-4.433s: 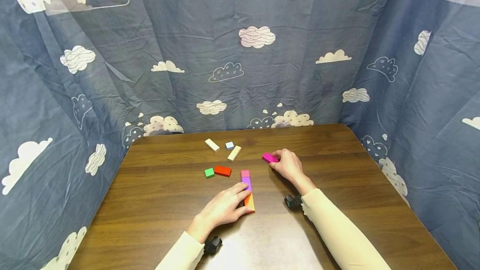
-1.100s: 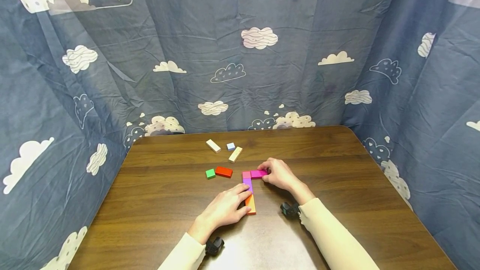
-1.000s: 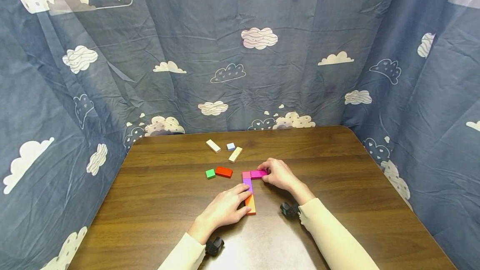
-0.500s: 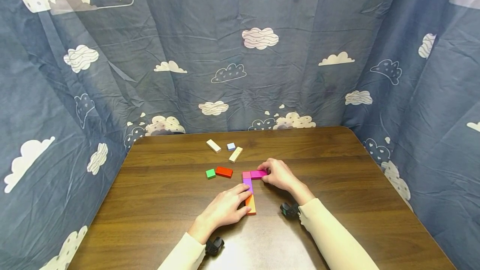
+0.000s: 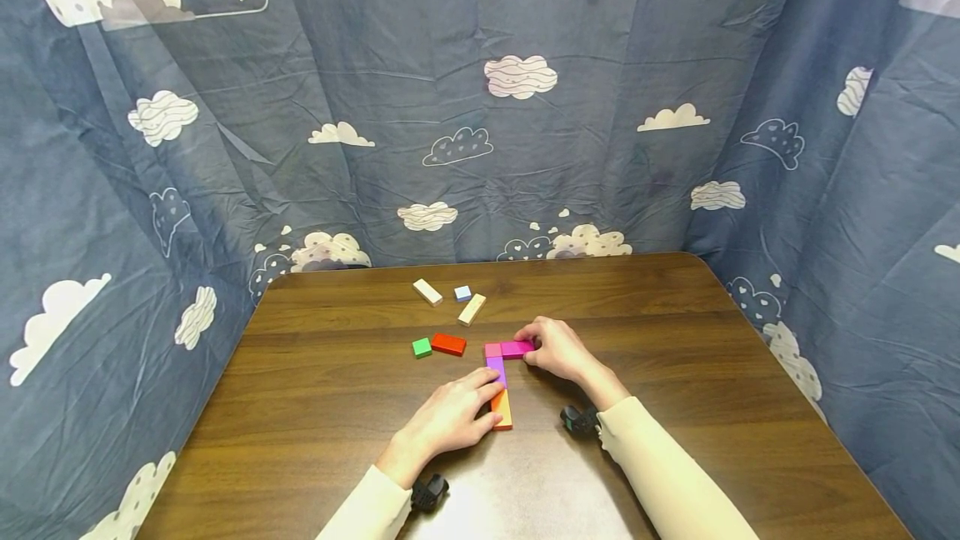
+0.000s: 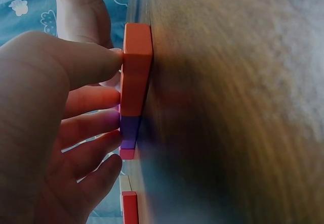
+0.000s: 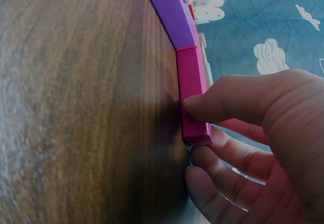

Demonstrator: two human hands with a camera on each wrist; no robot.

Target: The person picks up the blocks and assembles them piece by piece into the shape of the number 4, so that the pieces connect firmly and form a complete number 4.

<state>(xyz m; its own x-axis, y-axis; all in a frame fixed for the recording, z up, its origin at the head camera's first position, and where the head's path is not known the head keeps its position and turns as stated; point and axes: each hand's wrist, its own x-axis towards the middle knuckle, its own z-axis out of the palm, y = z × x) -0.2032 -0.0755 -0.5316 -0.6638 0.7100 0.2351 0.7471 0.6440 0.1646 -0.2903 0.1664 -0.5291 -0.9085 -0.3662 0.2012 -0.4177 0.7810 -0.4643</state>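
My left hand (image 5: 446, 415) lies over a column of blocks, its fingertips and thumb resting on a purple block (image 5: 495, 366) and an orange block (image 5: 503, 407). At the column's far end sits a small pink block (image 5: 492, 350). My right hand (image 5: 562, 352) pinches the right end of a magenta block (image 5: 515, 349), with the thumb (image 7: 200, 106) on its near side. That block lies flat and meets the pink one, forming a corner. In the left wrist view the orange block (image 6: 136, 77) stands in line with the purple one.
Left of the column lie a red block (image 5: 448, 344) and a small green block (image 5: 422, 347). Farther back are a white block (image 5: 427, 292), a small light-blue block (image 5: 462, 293) and a cream block (image 5: 472, 309). A cloud-patterned curtain (image 5: 360, 182) hangs behind the wooden table (image 5: 315, 407).
Since the oldest frame, my right hand has brought the magenta block left and nearer, turning it against the pink block. My left hand has stayed on the column. The last second shows hardly any movement.
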